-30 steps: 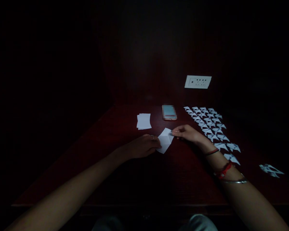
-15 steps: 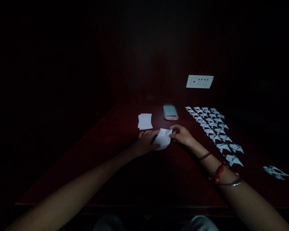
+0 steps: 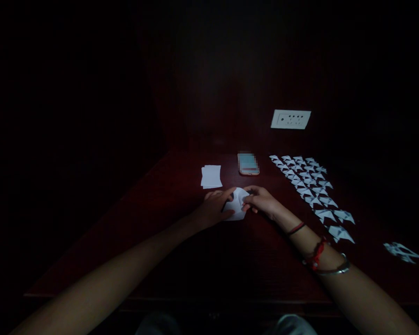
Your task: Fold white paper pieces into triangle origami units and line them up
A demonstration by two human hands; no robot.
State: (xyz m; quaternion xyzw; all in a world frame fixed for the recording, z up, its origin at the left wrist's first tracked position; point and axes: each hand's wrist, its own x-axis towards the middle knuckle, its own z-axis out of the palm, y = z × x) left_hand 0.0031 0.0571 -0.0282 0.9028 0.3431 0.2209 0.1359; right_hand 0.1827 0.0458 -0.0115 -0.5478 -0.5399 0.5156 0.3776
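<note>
Between my two hands, just above or on the dark red table (image 3: 181, 260), is a partly folded sheet of white paper (image 3: 236, 211). My left hand (image 3: 216, 205) grips its left side, with the thumb along the near part and fingers at the far part. My right hand (image 3: 260, 201) pinches the right edge with thumb and forefinger, bending it inward. The palm sides of both hands are hidden. Beyond my left hand lies a small stack of white paper squares (image 3: 211, 177).
A phone (image 3: 248, 164) with a blurred screen lies near the wall. Several folded paper figures (image 3: 305, 179) stand in rows at right, and more folded paper pieces (image 3: 402, 251) lie nearer the right edge. A socket plate (image 3: 291, 119) is on the wall.
My right hand has moved slightly left over the paper, and the sheet's right corner now bends inward. My left fingers have shifted further onto the sheet's far part.
</note>
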